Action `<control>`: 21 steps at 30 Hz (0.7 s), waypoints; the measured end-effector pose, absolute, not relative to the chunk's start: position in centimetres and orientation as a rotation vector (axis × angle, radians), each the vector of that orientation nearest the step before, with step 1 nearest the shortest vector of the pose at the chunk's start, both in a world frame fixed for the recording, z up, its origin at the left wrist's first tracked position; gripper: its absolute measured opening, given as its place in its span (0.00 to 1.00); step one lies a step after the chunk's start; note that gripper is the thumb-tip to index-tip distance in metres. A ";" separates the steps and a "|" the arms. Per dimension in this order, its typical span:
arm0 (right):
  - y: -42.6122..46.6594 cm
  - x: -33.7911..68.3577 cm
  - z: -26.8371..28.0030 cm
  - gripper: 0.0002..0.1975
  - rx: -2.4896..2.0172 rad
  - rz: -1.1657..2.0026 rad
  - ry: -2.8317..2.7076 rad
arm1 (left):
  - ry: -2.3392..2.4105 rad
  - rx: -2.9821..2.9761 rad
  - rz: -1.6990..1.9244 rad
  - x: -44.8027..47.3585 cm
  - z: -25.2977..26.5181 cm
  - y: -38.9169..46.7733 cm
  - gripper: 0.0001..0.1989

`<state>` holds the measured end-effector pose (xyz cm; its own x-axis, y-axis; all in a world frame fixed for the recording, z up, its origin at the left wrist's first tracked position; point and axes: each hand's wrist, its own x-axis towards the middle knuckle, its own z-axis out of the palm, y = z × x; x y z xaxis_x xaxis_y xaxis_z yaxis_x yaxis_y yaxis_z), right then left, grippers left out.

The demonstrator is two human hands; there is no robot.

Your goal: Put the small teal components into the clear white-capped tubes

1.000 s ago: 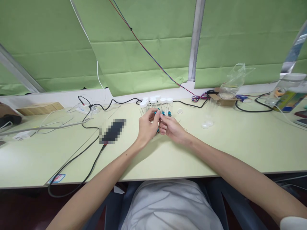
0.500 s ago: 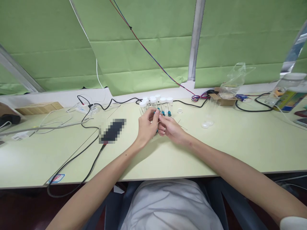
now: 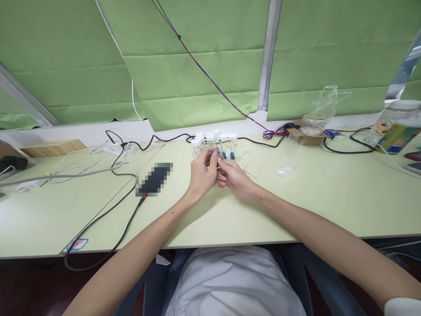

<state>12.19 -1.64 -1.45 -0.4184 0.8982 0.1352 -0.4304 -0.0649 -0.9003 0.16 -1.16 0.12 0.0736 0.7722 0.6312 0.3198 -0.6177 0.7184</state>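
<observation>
My left hand (image 3: 204,170) and my right hand (image 3: 234,176) meet over the table, fingers pinched together at the tips. Whatever lies between them is too small and too covered to name. Just behind them stand several clear tubes with white caps (image 3: 224,138), grouped closely. Small blue-green parts (image 3: 232,155) with thin wire legs show at the foot of the tubes, partly hidden by my fingers. To the right of my right hand, thin wires (image 3: 250,174) lie on the table. A loose white cap (image 3: 246,152) rests a little behind them.
Clear empty tubes (image 3: 287,158) lie to the right, near a small cardboard box (image 3: 307,137) with a plastic bag. A blurred dark device (image 3: 154,180) on a black cable lies at left. Farther left are a power strip (image 3: 116,148) and wooden blocks (image 3: 54,148). A large jar (image 3: 396,127) stands far right.
Both hands stay almost in place, with only slight finger shifts. The blue-green bit that showed below the fingers is now out of sight.
</observation>
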 end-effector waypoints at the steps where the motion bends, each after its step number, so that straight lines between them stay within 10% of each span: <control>1: -1.6 12.2 -1.5 0.22 -0.586 1.678 -1.182 | 1.084 1.967 1.561 0.2 0.1 -1.1 0.10; 21: -1.6 12.1 -1.6 0.24 -0.583 1.663 -1.203 | 1.085 1.963 1.546 0.3 0.2 -1.5 0.10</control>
<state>12.10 -1.61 -1.65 -0.4190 0.8954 0.1506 -0.4230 -0.0458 -0.9050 0.29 -1.54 0.24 0.0797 0.7795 0.6213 0.3192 -0.6104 0.7249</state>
